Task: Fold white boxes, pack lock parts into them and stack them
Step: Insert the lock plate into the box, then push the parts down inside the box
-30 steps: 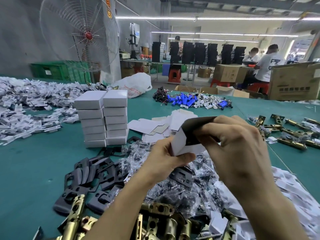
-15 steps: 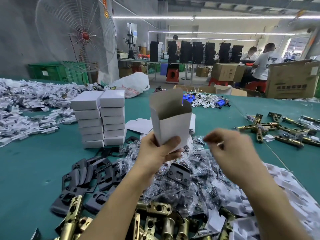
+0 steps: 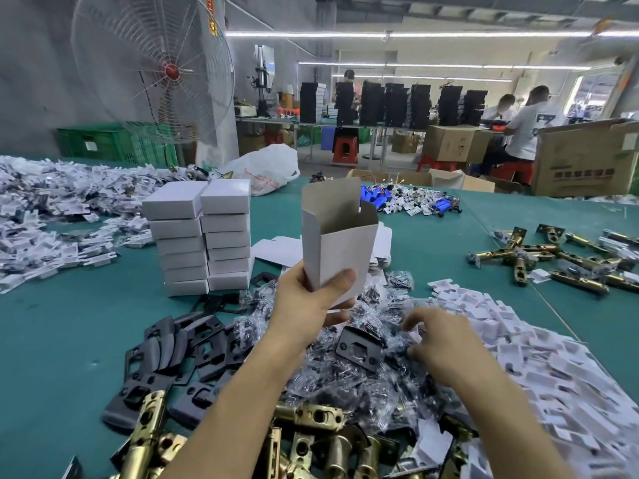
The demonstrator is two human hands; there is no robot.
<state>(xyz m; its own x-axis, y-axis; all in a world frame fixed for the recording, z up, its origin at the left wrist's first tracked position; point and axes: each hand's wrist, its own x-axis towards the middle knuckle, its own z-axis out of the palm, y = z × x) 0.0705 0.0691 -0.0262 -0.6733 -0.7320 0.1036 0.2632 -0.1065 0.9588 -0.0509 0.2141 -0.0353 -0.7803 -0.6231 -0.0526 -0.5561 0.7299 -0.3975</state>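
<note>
My left hand (image 3: 311, 305) grips the lower end of a folded white box (image 3: 340, 243) and holds it upright above the table, its top flaps open and its brown inside showing. My right hand (image 3: 442, 347) reaches down onto a pile of small clear bags of screws (image 3: 363, 385), fingers bent, with thumb and fingertips apart just right of a black strike plate (image 3: 359, 347). Nothing shows in its grasp. Two stacks of closed white boxes (image 3: 204, 236) stand side by side on the green table (image 3: 52, 340), left of the held box.
Flat box blanks (image 3: 280, 250) lie behind the held box. Black plates (image 3: 173, 350) spread at the left, brass latches (image 3: 311, 430) at the near edge and more (image 3: 553, 261) at the right. White tag piles (image 3: 539, 340) flank both sides. People work at far tables.
The box went from being folded with both hands to standing upright in my left hand alone. My right hand let go of it and dropped to the bag pile.
</note>
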